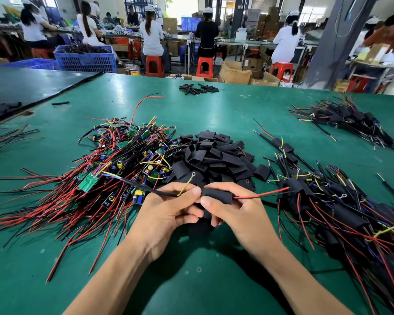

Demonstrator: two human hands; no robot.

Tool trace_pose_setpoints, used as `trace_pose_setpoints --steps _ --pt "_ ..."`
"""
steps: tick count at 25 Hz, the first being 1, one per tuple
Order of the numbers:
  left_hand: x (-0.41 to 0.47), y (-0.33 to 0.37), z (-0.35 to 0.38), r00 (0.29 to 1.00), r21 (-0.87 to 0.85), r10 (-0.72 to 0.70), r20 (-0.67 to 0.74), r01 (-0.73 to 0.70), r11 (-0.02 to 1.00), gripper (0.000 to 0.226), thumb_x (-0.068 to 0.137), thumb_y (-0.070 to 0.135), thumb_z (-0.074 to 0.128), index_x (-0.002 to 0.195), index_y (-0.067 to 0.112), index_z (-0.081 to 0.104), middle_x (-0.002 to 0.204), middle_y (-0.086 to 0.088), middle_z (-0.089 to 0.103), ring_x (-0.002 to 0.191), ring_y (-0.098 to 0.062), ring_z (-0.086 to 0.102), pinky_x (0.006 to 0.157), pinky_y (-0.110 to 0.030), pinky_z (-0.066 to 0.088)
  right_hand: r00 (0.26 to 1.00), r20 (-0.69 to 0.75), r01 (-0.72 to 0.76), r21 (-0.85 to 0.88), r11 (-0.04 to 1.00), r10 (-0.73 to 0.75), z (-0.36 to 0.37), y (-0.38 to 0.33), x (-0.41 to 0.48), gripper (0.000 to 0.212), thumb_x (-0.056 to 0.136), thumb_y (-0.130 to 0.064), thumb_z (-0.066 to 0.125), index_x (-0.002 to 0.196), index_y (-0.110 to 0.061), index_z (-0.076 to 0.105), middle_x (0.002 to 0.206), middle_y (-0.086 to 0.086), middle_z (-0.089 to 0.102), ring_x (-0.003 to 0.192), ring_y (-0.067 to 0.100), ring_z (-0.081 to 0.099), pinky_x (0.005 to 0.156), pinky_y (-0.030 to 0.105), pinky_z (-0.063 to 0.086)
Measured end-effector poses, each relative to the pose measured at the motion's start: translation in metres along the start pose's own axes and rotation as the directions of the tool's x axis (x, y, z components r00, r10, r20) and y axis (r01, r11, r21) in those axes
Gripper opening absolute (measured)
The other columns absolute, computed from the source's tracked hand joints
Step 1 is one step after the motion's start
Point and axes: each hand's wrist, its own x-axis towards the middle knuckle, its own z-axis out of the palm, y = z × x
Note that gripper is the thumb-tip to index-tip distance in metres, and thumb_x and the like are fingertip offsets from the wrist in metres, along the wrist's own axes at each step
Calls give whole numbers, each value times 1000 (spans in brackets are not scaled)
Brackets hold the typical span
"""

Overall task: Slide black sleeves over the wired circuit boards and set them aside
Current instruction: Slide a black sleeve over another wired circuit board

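Above the green table point(214, 105), the right hand point(239, 217) gripped a black sleeve point(216, 194) between its thumb and curled fingers, with red and black wires point(259, 196) poking out of the sleeve's right end (the board inside was hidden). The left hand point(168, 214) pinched the black cable point(146, 187) just at the sleeve's left end. Behind the hands lay a heap of empty sleeves point(214, 153), with bare wired boards point(123, 160) piled to its left and sleeved boards point(339, 208) to the right.
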Motion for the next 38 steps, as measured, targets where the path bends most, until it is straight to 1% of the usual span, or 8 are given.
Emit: trace_pose_setpoints --steps 5,8,14,17,20,25,29,38 --pt "0 2 -3 998 40 -50 44 49 998 11 73 26 77 77 16 74 68 -7 65 56 -16 61 51 -22 49 999 28 -17 -28 999 18 1 3 -2 22 79 -24 80 100 -20 74 79 10 73 57 19 60 58 32 51" --pt "1 2 -2 999 39 -23 41 22 999 18 80 26 72 86 10 75 77 -8 66 57 -18 60 51 -23 48 1000 -4 -16 -22 1000 16 0 3 1 26 77 -27 79 102 -20 73 84 9 75 54 19 58 56 33 50" --pt "4 -2 1 985 59 116 -124 -110 992 28 86 30 67 82 3 69 71 -8 64 50 -18 54 47 -24 44 958 91 -285 210 935 272 -2 -3 5 51 79 -50 72 98 -3 73 103 18 76 53 17 62 53 24 48" --pt "2 -3 1 979 176 184 -90 -166 970 32 82 34 71 75 2 68 68 -11 64 51 -21 56 48 -26 46 931 98 -364 232 902 350 -2 -7 7 52 77 -57 64 91 -9 79 99 20 76 52 17 64 52 23 51" --pt "0 -2 2 982 215 184 -45 -170 962 41 76 36 75 74 -4 65 69 -14 66 52 -22 58 48 -26 46 890 111 -456 251 854 442 -5 -9 9 64 82 -59 55 102 -1 74 97 21 76 50 15 65 51 23 53" --pt "-1 -4 6 996 171 88 -15 -84 982 34 79 38 71 80 5 76 75 -10 66 53 -19 58 47 -24 44 823 110 -565 267 781 557 -9 -12 11 76 88 -69 41 72 -6 79 67 13 70 39 17 57 40 23 47" --pt "0 -6 7 995 108 83 -49 -77 991 21 74 32 74 86 16 77 77 -5 65 53 -18 56 48 -23 44 860 76 -510 157 846 504 -10 -12 10 76 82 -73 40 70 -6 74 55 12 59 32 20 46 35 23 35" --pt "6 1 -1 997 -24 -41 -65 40 999 19 59 24 81 76 17 76 69 -8 65 44 -13 49 40 -20 36 880 244 -462 240 854 408 -6 -7 6 56 88 -60 50 92 -12 80 73 9 68 37 13 40 40 21 31"
